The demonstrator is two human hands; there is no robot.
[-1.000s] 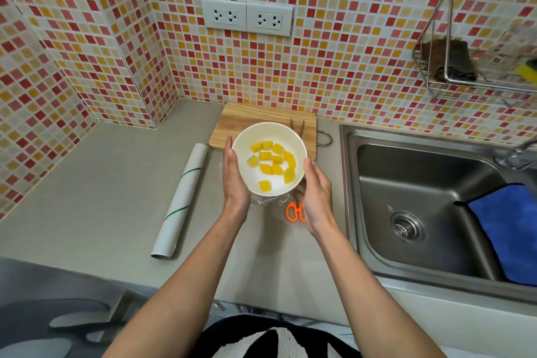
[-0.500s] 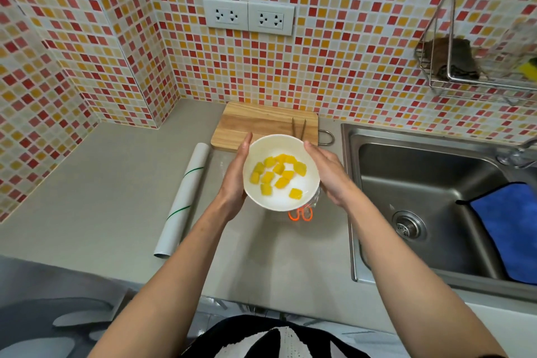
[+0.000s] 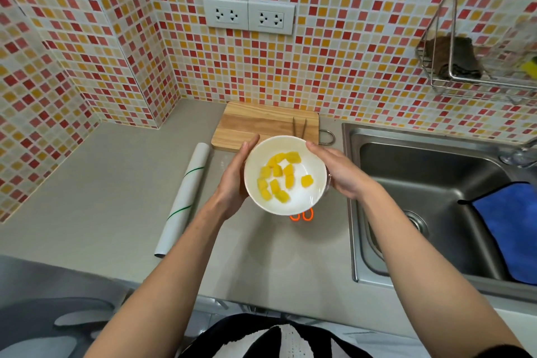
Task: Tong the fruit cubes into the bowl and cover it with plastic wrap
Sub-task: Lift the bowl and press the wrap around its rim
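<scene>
Fruit cubes [image 3: 277, 177], yellow and chunky, sit inside the white bowl [image 3: 308, 196]. Both hands hold the bowl up over the grey counter [image 3: 110, 183]. The left hand [image 3: 235, 180] cups the bowl's side at 9 o'clock, fingers gently bent around it. The right hand [image 3: 338, 170] cups the side at 3 o'clock the same way. A wooden board [image 3: 261, 123] lies at 12 o'clock from the bowl, with thin tongs [image 3: 299, 126] on it. The plastic wrap roll [image 3: 186, 197] lies at 9 o'clock. Orange scissor handles [image 3: 302, 216] peek out at 6 o'clock. The sink [image 3: 436, 189] is at 3 o'clock.
</scene>
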